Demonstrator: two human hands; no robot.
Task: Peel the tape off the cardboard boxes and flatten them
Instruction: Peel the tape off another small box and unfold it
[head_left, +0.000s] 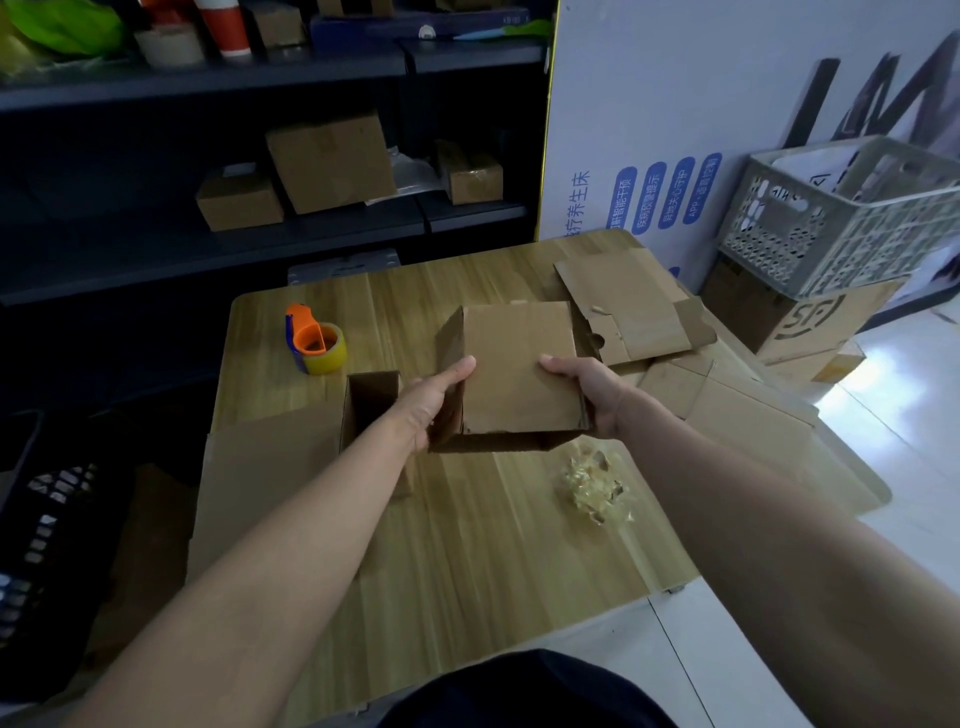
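Both hands are on the small cardboard box (519, 369), which is held up over the wooden table (467, 530). The left hand (434, 400) grips the box's left side, thumb lying across the top panel and fingers tucked out of sight round the wall. The right hand (587, 387) clamps the opposite side the same way, thumb on top and fingers hidden beneath. The box's top panel faces the camera, plain and brown, and its near end looks open and shadowed.

Just below and right of the box, a crumpled wad of peeled tape (595, 486) lies on the wood. Left of the box an open carton (270, 467) rests on the table, its dark mouth near the left wrist. Further left and beyond sits an orange tape dispenser (314, 340) with a yellowish roll. Behind and right of the box, flattened cardboard sheets (628, 306) overlap in a pile spilling off the table edge. Further right of it, a grey perforated crate (841, 218) sits on a printed carton (800, 322). Far behind the box, dark shelving holds more brown boxes (332, 161).
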